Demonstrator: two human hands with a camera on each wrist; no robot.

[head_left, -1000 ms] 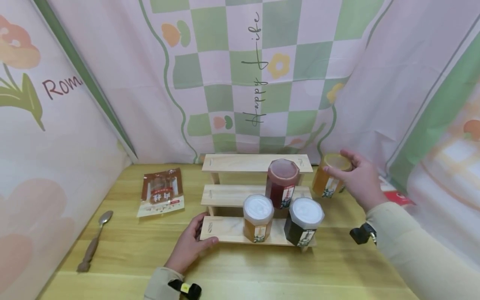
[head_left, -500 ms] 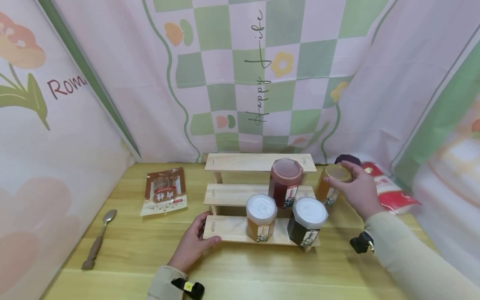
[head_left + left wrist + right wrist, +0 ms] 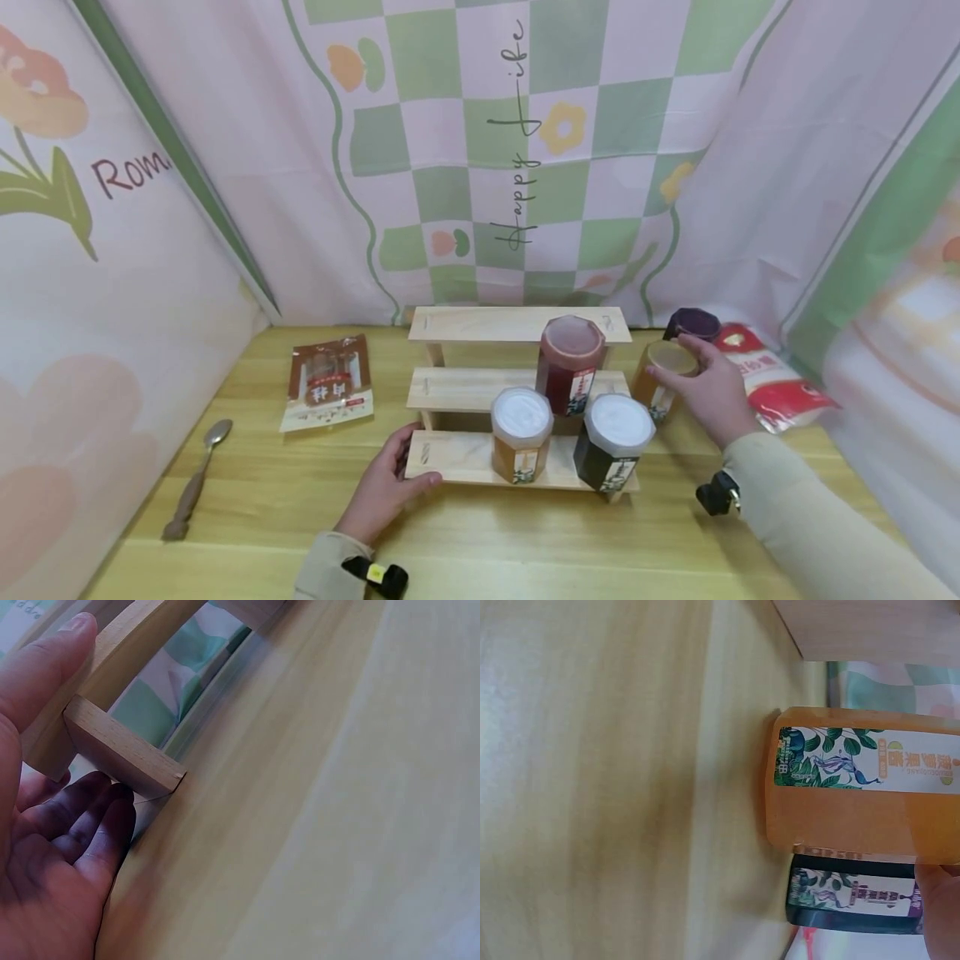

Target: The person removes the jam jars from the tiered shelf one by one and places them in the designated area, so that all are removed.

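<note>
In the head view a three-tier wooden rack (image 3: 457,454) stands at the middle of the table. My left hand (image 3: 382,487) grips the left end of its lowest step, thumb on the front edge and fingers curled by the side leg (image 3: 124,746). My right hand (image 3: 712,387) holds an amber jar (image 3: 855,817) around its yellowish lid, right of the rack, its base close to the tabletop. On the bottom step are a white-lidded amber jar (image 3: 519,437) and a white-lidded dark jar (image 3: 615,442); a red jar (image 3: 570,367) stands on the middle step.
Behind the held jar is a dark purple-lidded jar (image 3: 693,323), beside a red and white bag (image 3: 780,379). A brown and cream packet (image 3: 327,383) and a spoon (image 3: 193,479) lie at the left. Patterned curtains (image 3: 525,167) enclose the table's back and sides.
My right hand has brought the amber jar down and nearer to me, uncovering the dark purple-lidded jar and more of the bag. My left hand keeps its grip on the rack.
</note>
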